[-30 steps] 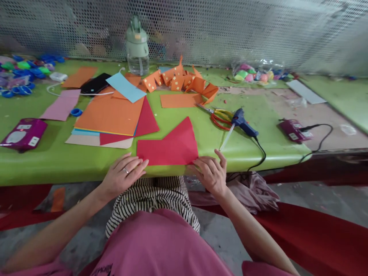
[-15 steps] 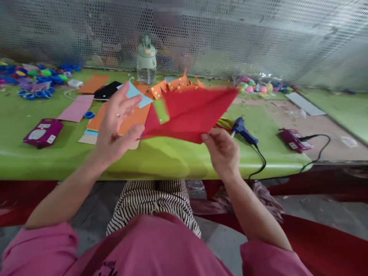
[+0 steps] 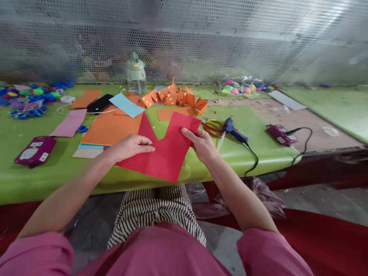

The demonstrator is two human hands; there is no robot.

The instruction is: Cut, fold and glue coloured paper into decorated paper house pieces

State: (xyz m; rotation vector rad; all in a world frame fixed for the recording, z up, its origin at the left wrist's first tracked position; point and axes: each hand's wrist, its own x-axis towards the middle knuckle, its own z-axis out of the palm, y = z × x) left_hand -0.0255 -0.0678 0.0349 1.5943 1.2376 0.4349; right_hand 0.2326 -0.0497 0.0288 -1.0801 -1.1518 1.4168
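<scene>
A red sheet of paper [image 3: 163, 157] with a V-shaped gap along its far side is held over the table's front edge. My left hand [image 3: 133, 147] pinches it near that gap, thumb on top. At its far right part, my right hand [image 3: 201, 142] grips it between thumb and fingers. Beyond the sheet lie a stack of orange paper [image 3: 112, 128], a light blue piece [image 3: 127, 104] and a folded orange dotted paper strip [image 3: 172, 96]. Right of my right hand are a blue glue gun [image 3: 234, 130] and pliers with red and yellow handles [image 3: 213, 128].
A clear bottle with a green lid [image 3: 136, 74] stands by the perforated metal panel. Purple boxes [image 3: 36, 151] sit on both sides, the right one with a black cable. A black phone [image 3: 100, 103], pink paper [image 3: 69, 122] and small coloured plastic pieces [image 3: 31, 97] lie leftward.
The red sheet has come down and closer to me, its angle turned. My left hand, open and raised before, now pinches it. My right hand has shifted left and slightly away from me.
</scene>
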